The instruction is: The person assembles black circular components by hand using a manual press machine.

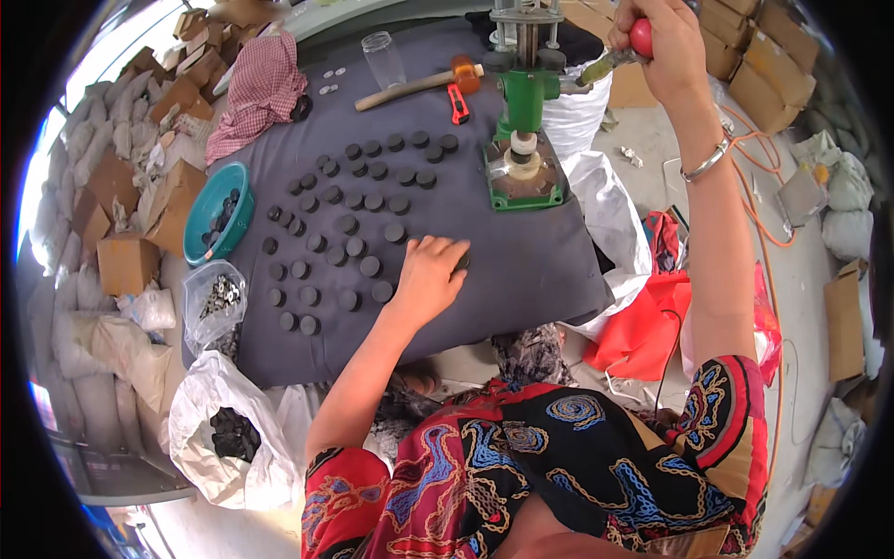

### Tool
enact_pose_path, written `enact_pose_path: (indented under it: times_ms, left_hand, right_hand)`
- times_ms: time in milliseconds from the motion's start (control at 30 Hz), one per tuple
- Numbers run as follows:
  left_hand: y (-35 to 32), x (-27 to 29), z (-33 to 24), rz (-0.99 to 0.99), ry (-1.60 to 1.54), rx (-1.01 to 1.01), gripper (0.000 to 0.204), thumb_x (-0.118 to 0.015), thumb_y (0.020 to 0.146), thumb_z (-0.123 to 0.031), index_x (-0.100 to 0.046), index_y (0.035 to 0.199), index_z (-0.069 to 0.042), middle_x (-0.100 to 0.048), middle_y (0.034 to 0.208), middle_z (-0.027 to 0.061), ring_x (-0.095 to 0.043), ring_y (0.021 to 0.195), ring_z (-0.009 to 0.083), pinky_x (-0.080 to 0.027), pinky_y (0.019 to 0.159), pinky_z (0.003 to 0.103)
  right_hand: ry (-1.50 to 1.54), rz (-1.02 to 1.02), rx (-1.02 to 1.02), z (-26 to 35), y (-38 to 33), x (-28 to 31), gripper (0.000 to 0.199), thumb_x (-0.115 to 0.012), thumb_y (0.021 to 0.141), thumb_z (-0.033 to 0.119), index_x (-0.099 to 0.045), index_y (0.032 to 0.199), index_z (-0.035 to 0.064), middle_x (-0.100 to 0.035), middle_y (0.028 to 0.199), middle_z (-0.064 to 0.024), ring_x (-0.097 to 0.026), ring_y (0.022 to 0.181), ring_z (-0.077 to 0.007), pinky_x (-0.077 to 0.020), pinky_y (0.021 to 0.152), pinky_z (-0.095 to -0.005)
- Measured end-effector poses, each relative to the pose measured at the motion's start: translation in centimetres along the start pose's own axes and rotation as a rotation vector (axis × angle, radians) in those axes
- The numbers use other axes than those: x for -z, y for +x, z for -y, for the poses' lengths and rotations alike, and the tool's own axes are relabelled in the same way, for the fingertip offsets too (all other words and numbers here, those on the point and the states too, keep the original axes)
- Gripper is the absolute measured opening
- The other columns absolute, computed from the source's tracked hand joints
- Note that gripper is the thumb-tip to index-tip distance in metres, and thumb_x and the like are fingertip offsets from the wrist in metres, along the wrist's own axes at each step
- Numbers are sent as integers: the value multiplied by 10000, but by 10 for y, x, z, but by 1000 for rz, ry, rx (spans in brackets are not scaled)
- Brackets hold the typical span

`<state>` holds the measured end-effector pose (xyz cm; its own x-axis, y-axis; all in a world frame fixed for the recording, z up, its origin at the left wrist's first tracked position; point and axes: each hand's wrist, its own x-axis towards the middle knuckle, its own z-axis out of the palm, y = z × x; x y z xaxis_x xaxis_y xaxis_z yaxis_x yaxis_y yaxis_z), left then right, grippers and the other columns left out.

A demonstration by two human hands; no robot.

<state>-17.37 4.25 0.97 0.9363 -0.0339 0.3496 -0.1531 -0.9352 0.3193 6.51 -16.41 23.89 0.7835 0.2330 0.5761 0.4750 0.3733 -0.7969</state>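
Note:
My right hand (pixel 661 47) grips the red knob of the lever on a green hand press (pixel 524 121) at the far edge of the dark grey table (pixel 521 261). A white ring-shaped part sits under the press ram. My left hand (pixel 430 270) rests palm down on the table and covers a small dark disc at its fingertips. Rows of several dark round discs (pixel 349 224) lie spread out to the left of that hand.
A teal bowl (pixel 216 212) of discs, a clear bag of small metal parts (pixel 214 300) and a white sack of dark pieces (pixel 228 433) stand at the left. A wooden mallet (pixel 419 84), a glass jar (pixel 384 58), a checked cloth (pixel 261 88), cardboard boxes and sacks surround the table.

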Motion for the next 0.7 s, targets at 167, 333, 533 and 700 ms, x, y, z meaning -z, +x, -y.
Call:
enact_pose_path:
  times_ms: [167,333,533,700]
  left_hand:
    - [77,-17,3,-215,-216,126,510,-674,691,-33,-547,1183,9,-637,1031,192,-628,906,368,-502,794,398]
    - [136,-40,8,-273,-318,314,616,-708,671,-72,-509,1247,18,-663,984,190,-649,878,331,-510,794,384]
    - [162,-66,4,-368,-314,244,677,-747,657,-78,-485,1274,17,-673,1025,167,-660,883,297,-508,797,360]
    - [171,-80,10,-343,-508,317,743,-746,662,-83,-418,1321,17,-656,1001,164,-568,1018,339,-444,888,427]
  right_hand:
    - [52,46,7,-2,0,0,171,-523,899,150,-626,884,13,-543,573,-29,-507,423,-120,-400,375,-226]
    - [54,55,8,-4,-1,0,175,-514,903,139,-629,887,8,-548,577,-31,-505,429,-113,-411,391,-224]
    - [78,54,13,-2,0,2,181,-507,908,132,-632,894,2,-548,576,-32,-498,429,-108,-415,395,-225]
    - [90,58,11,-3,1,0,182,-503,910,131,-631,901,2,-548,573,-35,-493,423,-107,-416,395,-228]
